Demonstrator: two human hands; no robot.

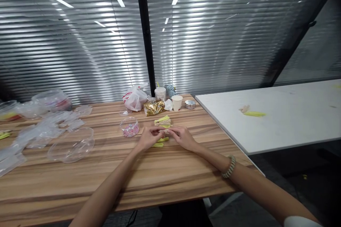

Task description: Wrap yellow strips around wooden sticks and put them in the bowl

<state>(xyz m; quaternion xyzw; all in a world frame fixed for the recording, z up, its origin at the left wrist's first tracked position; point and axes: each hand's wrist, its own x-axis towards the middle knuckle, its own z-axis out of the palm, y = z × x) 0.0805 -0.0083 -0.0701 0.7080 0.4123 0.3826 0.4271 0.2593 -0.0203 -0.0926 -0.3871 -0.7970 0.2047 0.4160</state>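
My left hand (149, 137) and my right hand (184, 138) meet over the middle of the wooden table, fingertips pinched close together. Between them is something small and pale, too small to name. Yellow strips (159, 144) show just below the fingers; whether they join the pinched piece I cannot tell. Right behind the hands lies a folded bundle of yellow and beige strips (163, 121). A clear round tub (129, 127) with small pink and whitish bits stands to the left of my left hand.
Farther back are a white plastic bag (135, 99), a gold packet (153, 108), paper cups (177, 103) and a round silver tin (190, 104). On the left lie a clear plastic bowl (71, 145) and crumpled plastic (42, 131). A white table (287, 120) adjoins on the right, with a yellow-beige piece (252, 112).
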